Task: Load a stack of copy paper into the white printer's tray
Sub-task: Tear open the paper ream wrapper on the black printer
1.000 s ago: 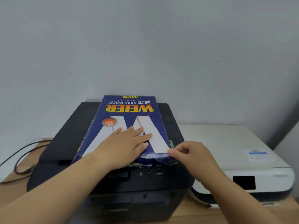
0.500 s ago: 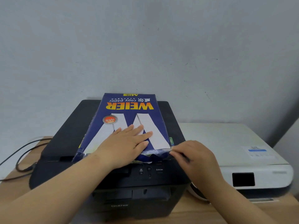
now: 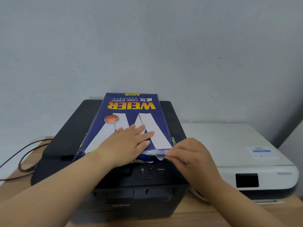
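Blue wrapping lies under the straight, spread fingers [image 3: 139,132] of the left hand [image 3: 127,145], which presses flat on the near half of the ream of copy paper [image 3: 131,105]. At the ream's 5 o'clock corner the right hand [image 3: 192,155], somewhat blurred, curls its fingertips onto the torn wrapper flap [image 3: 156,153] and pinches it. The ream rests on the black printer [image 3: 70,136]. At 3 o'clock, just beside it, stands the white printer [image 3: 229,145]; cables [image 3: 24,153] trail at 9 o'clock over the wooden table [image 3: 196,215].

Paper ream [image 3: 131,112] atop left printer [image 3: 68,136]; right printer [image 3: 221,141] just beside it, to the right; both on worktop [image 3: 196,215], wall [image 3: 147,46] behind; cables [image 3: 24,154] at far left.
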The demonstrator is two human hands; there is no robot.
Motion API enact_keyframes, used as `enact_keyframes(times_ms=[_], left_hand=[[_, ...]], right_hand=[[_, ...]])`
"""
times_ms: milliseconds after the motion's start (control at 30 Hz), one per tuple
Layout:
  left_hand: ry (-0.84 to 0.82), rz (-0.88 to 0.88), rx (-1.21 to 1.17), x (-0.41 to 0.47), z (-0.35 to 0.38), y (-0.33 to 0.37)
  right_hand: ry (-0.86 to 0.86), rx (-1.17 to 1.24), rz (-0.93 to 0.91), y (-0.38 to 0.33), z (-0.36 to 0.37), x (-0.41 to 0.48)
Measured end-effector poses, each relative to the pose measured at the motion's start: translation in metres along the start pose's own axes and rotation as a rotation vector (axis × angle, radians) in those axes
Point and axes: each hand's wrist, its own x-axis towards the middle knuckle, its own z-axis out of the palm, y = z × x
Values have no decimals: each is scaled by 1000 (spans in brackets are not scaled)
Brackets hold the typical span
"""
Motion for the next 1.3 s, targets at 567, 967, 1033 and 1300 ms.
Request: enact_keyframes(times_ms=[567,967,1033,1300], left_hand=[[-84,-21,-146,1,-9,-1],[63,-176,-471,-33,-38,-70],[14,-164,-361,-37,-35,-72],[-31,-47,-100,-38,-27,-73]], right_hand=[[38,-139,-385,13,-5,-35],[-422,151,199,-27,-14,73],[-613,116,181,-35,1,91],[-768,83,168,-53,16,103]])
